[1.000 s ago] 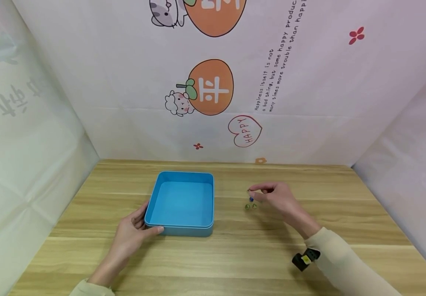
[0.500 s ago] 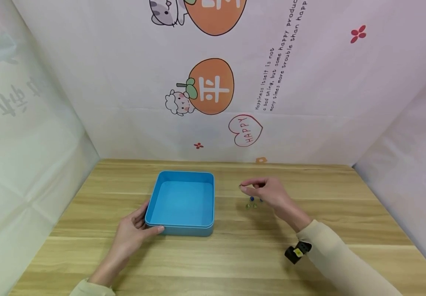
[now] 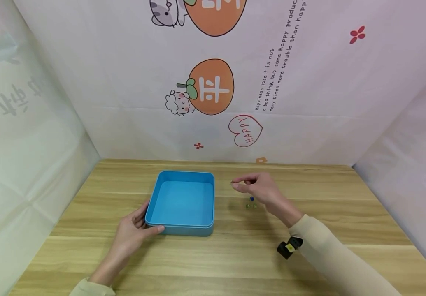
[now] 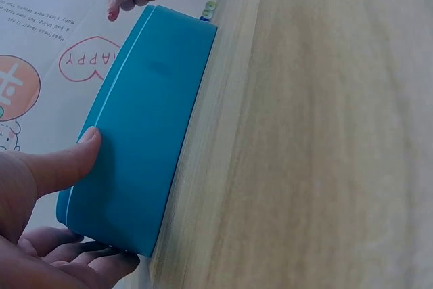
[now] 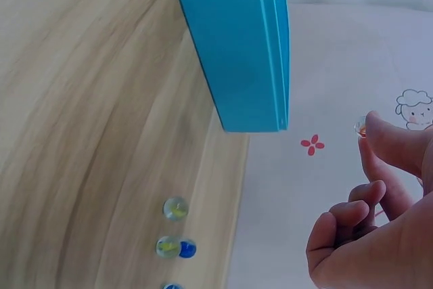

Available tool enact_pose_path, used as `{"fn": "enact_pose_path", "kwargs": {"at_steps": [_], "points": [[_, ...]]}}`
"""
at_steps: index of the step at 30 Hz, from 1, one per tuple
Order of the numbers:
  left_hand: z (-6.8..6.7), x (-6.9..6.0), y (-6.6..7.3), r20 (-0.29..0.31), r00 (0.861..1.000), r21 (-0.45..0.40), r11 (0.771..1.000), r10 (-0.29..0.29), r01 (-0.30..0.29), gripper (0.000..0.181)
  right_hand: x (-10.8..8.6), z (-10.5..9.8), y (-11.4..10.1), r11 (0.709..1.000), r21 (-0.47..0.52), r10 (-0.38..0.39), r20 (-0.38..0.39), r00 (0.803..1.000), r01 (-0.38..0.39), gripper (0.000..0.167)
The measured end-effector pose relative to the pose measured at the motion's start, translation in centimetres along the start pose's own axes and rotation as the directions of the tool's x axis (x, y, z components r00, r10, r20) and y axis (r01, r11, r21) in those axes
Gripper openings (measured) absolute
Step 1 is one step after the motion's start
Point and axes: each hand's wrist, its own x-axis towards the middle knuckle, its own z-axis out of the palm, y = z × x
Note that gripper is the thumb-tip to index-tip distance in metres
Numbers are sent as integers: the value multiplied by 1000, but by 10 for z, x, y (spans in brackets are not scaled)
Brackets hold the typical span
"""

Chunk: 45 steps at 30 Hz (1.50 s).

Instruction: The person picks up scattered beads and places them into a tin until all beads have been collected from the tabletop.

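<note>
A blue open box [image 3: 185,203] stands on the wooden table, its inside bare. My left hand [image 3: 129,238] grips its near left corner, thumb on the front wall and fingers round the side, as the left wrist view also shows. Between thumb and index finger my right hand [image 3: 262,191] pinches a clear marble [image 5: 360,126] with an orange fleck, held above the table to the right of the box. Below that hand lie two yellow-green marbles [image 5: 176,208] and a blue marble [image 3: 252,198]; another blue one [image 5: 172,286] is cut off at the right wrist view's lower edge.
A white printed sheet [image 3: 142,135] hangs behind the table [image 3: 198,263], with further white sheets at the left [image 3: 24,144] and right [image 3: 413,144]. A black wrist device [image 3: 289,247] is strapped at my right sleeve.
My right hand has moved left and slightly away from me, toward the box, carrying the pinched marble off from the loose ones. The left hand and the box have stayed in place.
</note>
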Motion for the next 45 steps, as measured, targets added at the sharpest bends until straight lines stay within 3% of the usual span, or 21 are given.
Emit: {"fn": "enact_pose_path", "kwargs": {"at_steps": [31,45], "points": [[-1,-1,0,-6,1000,-8,1000,2,-2,100,19,41,-29,997,71,-43,65,997,38,17],[0,-1,0,3,1000,-10,1000,7,-7,100,32,64,-44,998,47,-34,76,997,30,11]]}}
